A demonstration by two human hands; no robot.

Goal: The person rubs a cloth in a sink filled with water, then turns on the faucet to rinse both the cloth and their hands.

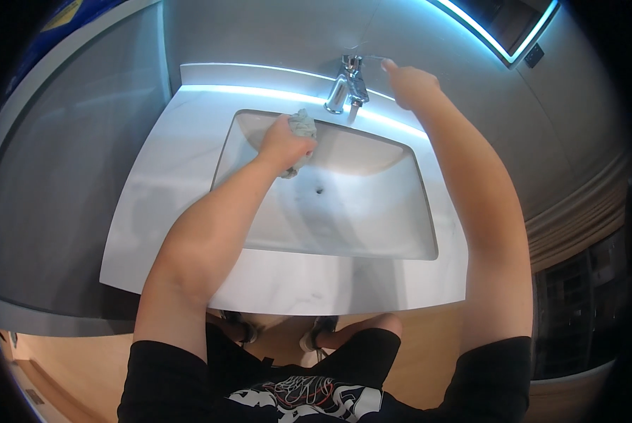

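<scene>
My left hand (284,144) is closed around a crumpled grey-green cloth (303,126) above the left back part of a white rectangular sink basin (347,222). Part of the cloth hangs out below the fingers. My right hand (412,85) is up beside the chrome tap (341,87), at its right. One fingertip is at the outer end of the tap's thin lever; whether it touches is not clear. The other right fingers are turned away from view. A short pale streak shows under the spout, and I cannot tell whether it is water.
A white marbled countertop (305,288) surrounds the basin, with a low backsplash (252,74) behind. A grey panel (78,201) stands at the left. Upper right, a lit mirror (498,31) hangs near a dark wall socket (534,55). A brown curtain (580,222) hangs at the right.
</scene>
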